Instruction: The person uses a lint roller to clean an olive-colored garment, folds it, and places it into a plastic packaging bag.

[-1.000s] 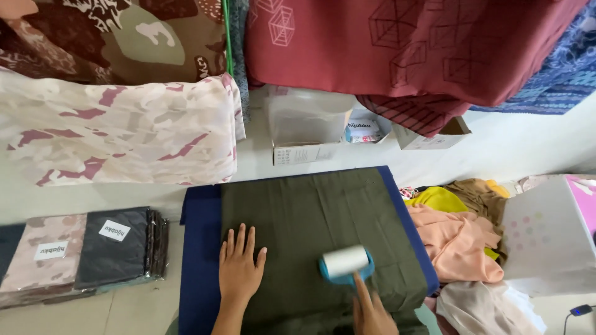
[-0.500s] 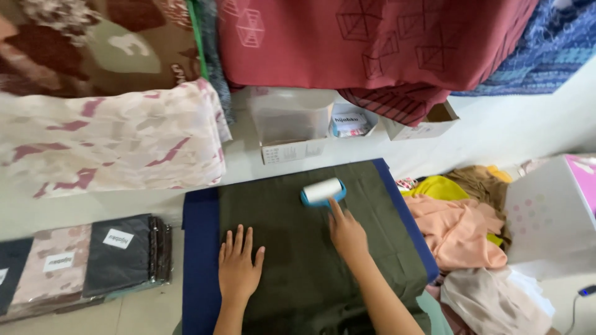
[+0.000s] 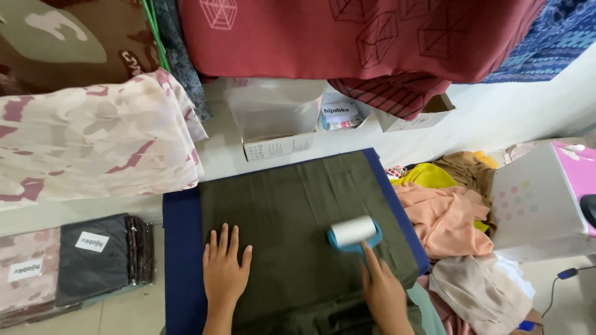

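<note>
Head view — left hand (image 3: 225,273) flat, open on olive cloth (image 3: 298,211), right hand (image 3: 385,291) gripping white-rolled blue lint roller (image 3: 354,232).

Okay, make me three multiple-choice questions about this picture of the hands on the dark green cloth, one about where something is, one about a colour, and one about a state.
1. Where does the lint roller with the white roll and blue frame rest?
A. on the dark olive-green cloth
B. on the pile of peach and yellow fabrics
C. in the open cardboard box

2. What colour is the mat under the green cloth?
A. red
B. dark blue
C. white

3. How is the left hand?
A. clenched in a fist
B. lifted off the cloth
C. flat on the cloth, fingers spread

Answers:
1 A, the roll lies on the green cloth, with the right hand on its handle.
2 B, a dark blue border shows at the cloth's left and right sides.
3 C, the palm lies down with the fingers apart.
</note>
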